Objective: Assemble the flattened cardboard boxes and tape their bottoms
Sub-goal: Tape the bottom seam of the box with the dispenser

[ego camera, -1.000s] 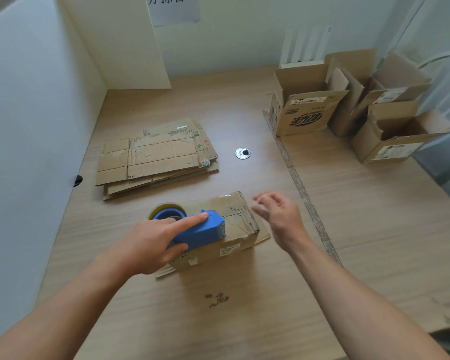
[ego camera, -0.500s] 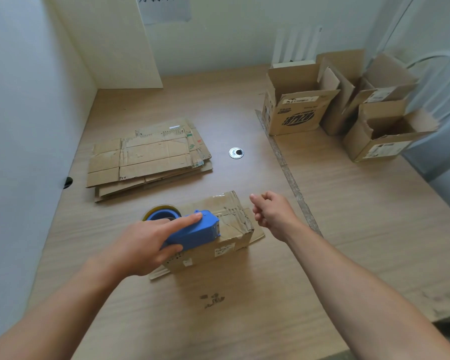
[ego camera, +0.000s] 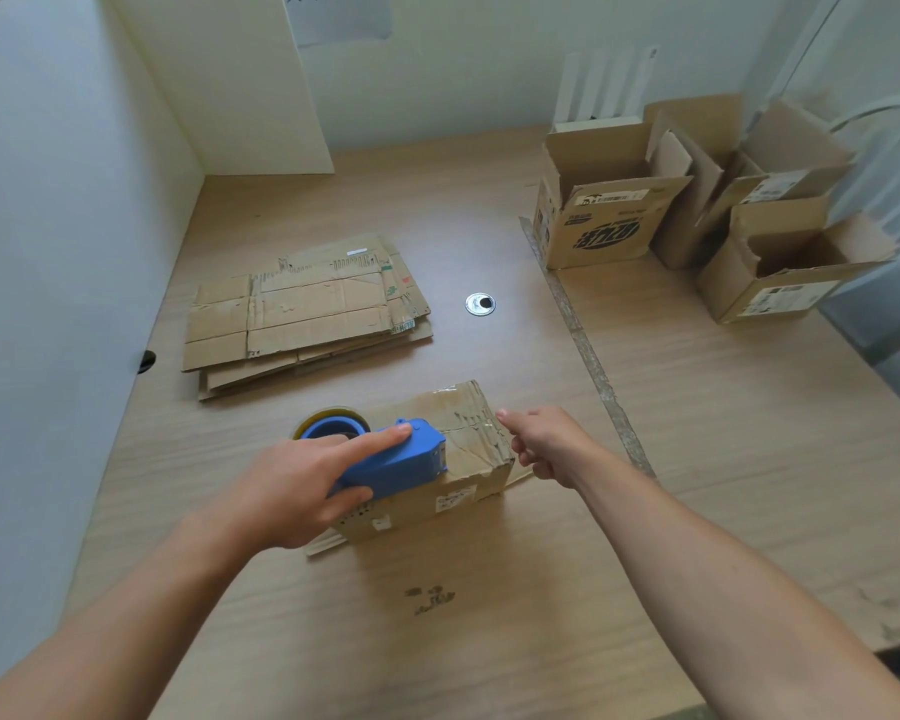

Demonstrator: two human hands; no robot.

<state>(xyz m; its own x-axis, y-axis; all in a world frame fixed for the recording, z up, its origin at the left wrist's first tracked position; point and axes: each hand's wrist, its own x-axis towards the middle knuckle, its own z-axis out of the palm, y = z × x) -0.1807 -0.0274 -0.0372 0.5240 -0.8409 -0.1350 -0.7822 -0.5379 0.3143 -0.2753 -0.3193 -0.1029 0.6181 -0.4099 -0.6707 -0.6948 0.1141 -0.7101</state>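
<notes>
A small cardboard box (ego camera: 463, 444) stands upside down on the wooden table (ego camera: 489, 641), its bottom flaps facing up with clear tape across them. My left hand (ego camera: 302, 485) grips a blue tape dispenser (ego camera: 391, 462) that rests on the box's left half, index finger stretched along its top. The yellowish tape roll (ego camera: 328, 420) shows behind the hand. My right hand (ego camera: 546, 444) is at the box's right end, fingers curled and index finger pointing at the top corner; what it pinches is hidden. A stack of flattened boxes (ego camera: 302, 314) lies further back on the left.
Three assembled open boxes (ego camera: 609, 226) (ego camera: 780, 283) (ego camera: 697, 163) stand at the back right. A strip of worn tape (ego camera: 588, 356) runs along the table seam. A round metal grommet (ego camera: 480, 304) sits mid-table. White partition walls (ego camera: 48, 252) close the left and back.
My right hand went from spread open beside the box to curled against its right end. The dispenser and left hand stayed on the box top.
</notes>
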